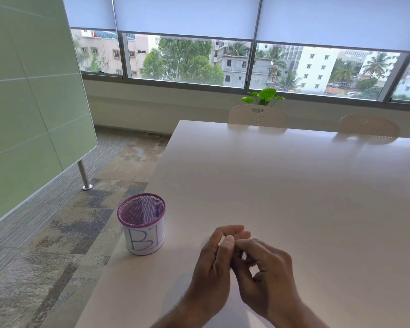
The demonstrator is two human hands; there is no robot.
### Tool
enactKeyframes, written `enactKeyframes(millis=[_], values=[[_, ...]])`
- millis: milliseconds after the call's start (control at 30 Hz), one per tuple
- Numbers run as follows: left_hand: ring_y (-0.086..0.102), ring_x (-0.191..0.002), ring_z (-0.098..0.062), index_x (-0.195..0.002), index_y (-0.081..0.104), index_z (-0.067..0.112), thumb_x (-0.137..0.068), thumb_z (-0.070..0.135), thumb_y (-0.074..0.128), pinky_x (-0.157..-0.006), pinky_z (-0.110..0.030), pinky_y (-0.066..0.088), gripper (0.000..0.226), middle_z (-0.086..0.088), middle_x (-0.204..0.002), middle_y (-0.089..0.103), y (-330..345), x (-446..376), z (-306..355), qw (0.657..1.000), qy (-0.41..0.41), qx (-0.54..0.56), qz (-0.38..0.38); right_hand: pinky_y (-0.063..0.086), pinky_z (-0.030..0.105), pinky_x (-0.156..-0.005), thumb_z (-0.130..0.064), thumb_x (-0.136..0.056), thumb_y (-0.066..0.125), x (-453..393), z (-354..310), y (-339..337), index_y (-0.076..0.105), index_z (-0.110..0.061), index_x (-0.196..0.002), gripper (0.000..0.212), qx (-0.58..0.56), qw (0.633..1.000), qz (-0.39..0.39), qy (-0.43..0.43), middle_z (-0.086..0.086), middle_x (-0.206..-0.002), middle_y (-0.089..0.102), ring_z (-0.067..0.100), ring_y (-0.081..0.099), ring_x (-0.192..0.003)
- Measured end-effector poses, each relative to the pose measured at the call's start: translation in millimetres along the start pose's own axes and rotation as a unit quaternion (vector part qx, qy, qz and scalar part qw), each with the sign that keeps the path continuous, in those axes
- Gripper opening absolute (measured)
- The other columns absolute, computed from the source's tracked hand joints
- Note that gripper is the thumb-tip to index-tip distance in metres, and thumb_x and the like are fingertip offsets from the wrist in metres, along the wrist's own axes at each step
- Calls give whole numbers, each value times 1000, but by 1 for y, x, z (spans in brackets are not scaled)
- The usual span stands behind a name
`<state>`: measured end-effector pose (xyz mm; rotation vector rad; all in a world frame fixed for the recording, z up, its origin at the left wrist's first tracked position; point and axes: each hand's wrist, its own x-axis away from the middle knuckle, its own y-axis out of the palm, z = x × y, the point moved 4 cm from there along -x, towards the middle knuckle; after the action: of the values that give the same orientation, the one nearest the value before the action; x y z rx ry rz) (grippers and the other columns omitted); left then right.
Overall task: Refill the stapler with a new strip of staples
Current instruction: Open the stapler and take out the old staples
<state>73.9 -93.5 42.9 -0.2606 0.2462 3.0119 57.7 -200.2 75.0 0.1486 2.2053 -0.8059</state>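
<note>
Stapler, or some small part of it, seems to be the dark bit (237,253) just visible where the two hands meet low over the near edge of the desk (294,185), though it is so hidden by skin that it cannot be told whether this is the stapler itself or the staple strip. The left hand (214,263) has its thumb pressed toward its curled fingers (232,230), pinching at that dark bit from the left; the right hand (265,273) has its fingers (249,245) bent in against the same spot, so both hands are grasping something small between them rather than hanging loose. Judged from this, the step in hand is the fine work of seating or freeing the strip, and it would go best with the left hand holding the body steady and the right doing the sliding, wrists kept low near the desk so that nothing dropped falls far. The strip should be kept straight, since a bent one would likely break or jam in the channel. Out to the left of the fingers, near but apart, stands a purple mesh cup (141,223) with a lettered paper band; far beyond the fingers are two chairs (258,116) and a window (189,60).
</note>
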Motion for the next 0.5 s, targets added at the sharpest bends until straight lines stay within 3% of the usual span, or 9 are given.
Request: enactKeyframes(millis=[267, 367, 500], values=[[73, -104, -22, -114, 64, 11, -107, 11, 30, -79, -28, 57, 35, -12, -112, 76, -5, -5, -3, 998, -17, 61, 5, 43, 3, -53, -2, -72, 75, 1, 2, -2, 71, -20, -76, 19, -13, 1000, 15, 5, -28, -69, 59, -7, 54, -54], [73, -105, -29, -113, 62, 12, -107, 20, 27, -90, -44, 55, 37, -13, -112, 76, -22, -19, -5, 981, -52, 178, 65, 54, 21, -47, -16, -72, 77, -1, 11, -10, 73, -26, -74, 11, -51, 994, 61, 69, -20, -59, 67, 7, 63, -48], [69, -114, -26, -110, 69, 22, -104, 30, 32, -87, -36, 58, 39, -10, -119, 75, -26, -22, -5, 975, -48, 207, 60, 56, 35, -45, -19, -76, 74, -2, 11, -6, 72, -27, -77, 8, -82, 990, 58, 96, -6, -60, 70, 17, 65, -47]])
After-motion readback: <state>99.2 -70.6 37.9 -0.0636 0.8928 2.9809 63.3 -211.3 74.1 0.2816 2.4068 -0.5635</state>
